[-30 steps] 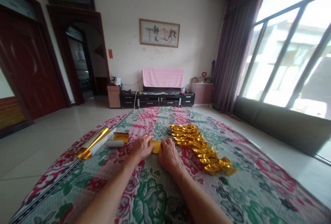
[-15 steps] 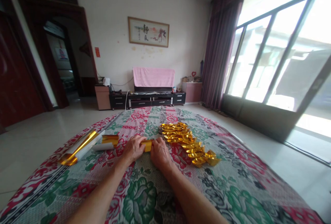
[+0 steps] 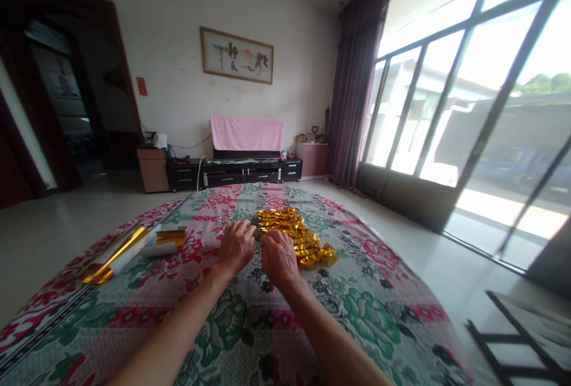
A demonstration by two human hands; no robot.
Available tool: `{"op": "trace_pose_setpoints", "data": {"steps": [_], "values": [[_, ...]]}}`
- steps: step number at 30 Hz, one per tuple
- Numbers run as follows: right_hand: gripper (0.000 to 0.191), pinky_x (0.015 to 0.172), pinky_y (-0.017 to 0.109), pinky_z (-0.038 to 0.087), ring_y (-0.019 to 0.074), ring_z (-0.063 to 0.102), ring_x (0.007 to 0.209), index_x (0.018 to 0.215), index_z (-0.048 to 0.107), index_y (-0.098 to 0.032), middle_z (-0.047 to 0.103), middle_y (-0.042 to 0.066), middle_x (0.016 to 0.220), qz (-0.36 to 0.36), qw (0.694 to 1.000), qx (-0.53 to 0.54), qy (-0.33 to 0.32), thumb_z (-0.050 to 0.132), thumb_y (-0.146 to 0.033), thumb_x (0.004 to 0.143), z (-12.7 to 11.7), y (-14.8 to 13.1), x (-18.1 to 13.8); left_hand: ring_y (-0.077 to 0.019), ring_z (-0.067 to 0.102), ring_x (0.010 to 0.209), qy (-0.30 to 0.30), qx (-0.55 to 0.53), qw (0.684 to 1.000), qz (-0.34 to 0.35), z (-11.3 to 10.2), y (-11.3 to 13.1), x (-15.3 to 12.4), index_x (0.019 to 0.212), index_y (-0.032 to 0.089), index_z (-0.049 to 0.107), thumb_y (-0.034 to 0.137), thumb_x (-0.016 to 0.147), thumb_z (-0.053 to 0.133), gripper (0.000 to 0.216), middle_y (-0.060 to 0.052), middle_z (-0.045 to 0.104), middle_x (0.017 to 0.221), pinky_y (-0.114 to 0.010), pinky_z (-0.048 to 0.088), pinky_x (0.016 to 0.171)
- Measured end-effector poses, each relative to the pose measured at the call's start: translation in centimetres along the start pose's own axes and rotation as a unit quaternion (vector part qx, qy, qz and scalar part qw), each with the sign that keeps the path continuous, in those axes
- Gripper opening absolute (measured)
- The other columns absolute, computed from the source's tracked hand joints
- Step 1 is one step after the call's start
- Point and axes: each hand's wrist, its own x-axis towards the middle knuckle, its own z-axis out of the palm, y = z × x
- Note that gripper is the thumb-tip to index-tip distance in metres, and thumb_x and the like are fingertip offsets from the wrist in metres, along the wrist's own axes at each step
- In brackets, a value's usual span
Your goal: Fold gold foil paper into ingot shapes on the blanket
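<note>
My left hand (image 3: 238, 244) is closed, its fingertips pointing to the right and down at the table. Just beside it, my right hand (image 3: 279, 255) is curled with its fingers pinched, a narrow gap between the two. The small piece of gold foil paper gripped between them half a second ago is now hidden by the fingers. Right behind my right hand lies a row of folded gold foil pieces (image 3: 312, 243), overlapping and crinkled, running back to the far side of both hands. All this rests on a flowered tablecloth (image 3: 276, 317).
To the left lie a large loose roll of gold foil paper (image 3: 116, 255) and a smaller curled gold sheet (image 3: 172, 238) with its white back showing. A dark-framed stool (image 3: 521, 338) stands at the lower right. Beyond the table is a low black cabinet (image 3: 227, 176).
My hands have come closer together, and the gold paper between them has gone out of sight. The view has swung to the right, bringing the stool in.
</note>
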Motion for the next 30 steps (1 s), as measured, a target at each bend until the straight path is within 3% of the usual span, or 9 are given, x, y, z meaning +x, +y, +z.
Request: {"op": "trace_pose_setpoints", "data": {"steps": [4, 8, 11, 15, 19, 24, 30], "values": [[0.020, 0.085, 0.031, 0.028, 0.0189, 0.042, 0.096, 0.092, 0.061, -0.022, 0.055, 0.005, 0.102, 0.034, 0.999, -0.021, 0.007, 0.046, -0.019, 0.081, -1.2, 1.4, -1.7, -0.0317, 0.036, 0.117, 0.016, 0.000, 1.000, -0.027, -0.6, 2.7, -0.2, 0.093, 0.016, 0.063, 0.014, 0.078, 0.041, 0.027, -0.014, 0.048, 0.121, -0.049, 0.025, 0.097], [0.024, 0.091, 0.035, 0.024, 0.0211, 0.038, 0.105, 0.098, 0.060, -0.022, 0.051, 0.005, 0.112, 0.088, 0.993, -0.049, 0.060, 0.045, -0.019, 0.081, -1.8, 2.5, -3.0, -0.0309, 0.025, 0.126, 0.055, 0.014, 0.998, -0.006, -0.9, 5.3, -0.1, 0.107, 0.016, 0.057, 0.013, 0.081, 0.036, 0.034, -0.012, 0.038, 0.133, -0.049, 0.020, 0.102], [0.028, 0.096, 0.039, 0.019, 0.0239, 0.031, 0.116, 0.105, 0.057, -0.022, 0.044, 0.007, 0.123, 0.134, 0.985, -0.076, 0.081, 0.046, -0.020, 0.078, -2.1, 3.0, -3.6, -0.0248, 0.031, 0.123, 0.012, -0.028, 0.999, 0.040, 0.2, 7.1, -0.1, 0.111, 0.018, 0.055, 0.017, 0.081, 0.039, 0.033, -0.010, 0.042, 0.129, -0.039, 0.026, 0.103], [0.043, 0.099, 0.044, 0.016, 0.0290, 0.021, 0.124, 0.118, 0.048, -0.022, 0.031, 0.009, 0.136, 0.182, 0.974, -0.121, 0.063, 0.048, -0.032, 0.077, -2.4, 3.7, -4.5, -0.0230, 0.044, 0.111, 0.021, -0.042, 0.998, -0.051, 2.8, 8.9, -0.5, 0.113, 0.015, 0.053, 0.017, 0.078, 0.044, 0.036, -0.012, 0.048, 0.120, -0.036, 0.036, 0.096], [0.059, 0.097, 0.050, 0.016, 0.0355, 0.017, 0.126, 0.126, 0.041, -0.022, 0.025, 0.009, 0.141, 0.234, 0.961, -0.144, 0.025, 0.046, -0.049, 0.074, -2.3, 4.8, -5.2, -0.0300, 0.038, 0.118, 0.068, 0.005, 0.992, -0.101, 4.6, 9.9, -0.8, 0.121, 0.009, 0.046, 0.022, 0.076, 0.050, 0.048, -0.018, 0.038, 0.130, -0.044, 0.034, 0.097], [0.070, 0.093, 0.054, 0.020, 0.0389, 0.014, 0.127, 0.130, 0.035, -0.024, 0.017, 0.007, 0.144, 0.250, 0.958, -0.141, -0.002, 0.046, -0.058, 0.069, -2.4, 6.1, -4.8, -0.0332, 0.029, 0.124, 0.041, 0.044, 0.991, -0.122, 5.1, 10.2, 0.0, 0.127, 0.014, 0.043, 0.020, 0.078, 0.046, 0.049, -0.016, 0.033, 0.136, -0.044, 0.035, 0.095], [0.080, 0.089, 0.054, 0.026, 0.0387, 0.016, 0.126, 0.131, 0.033, -0.027, 0.019, 0.005, 0.144, 0.257, 0.958, -0.119, -0.038, 0.053, -0.059, 0.061, -2.5, 7.3, -3.8, -0.0360, 0.019, 0.128, -0.008, 0.058, 0.985, -0.161, 5.0, 9.6, 1.3, 0.131, 0.022, 0.038, 0.024, 0.080, 0.044, 0.051, -0.011, 0.025, 0.142, -0.051, 0.035, 0.093]]}}
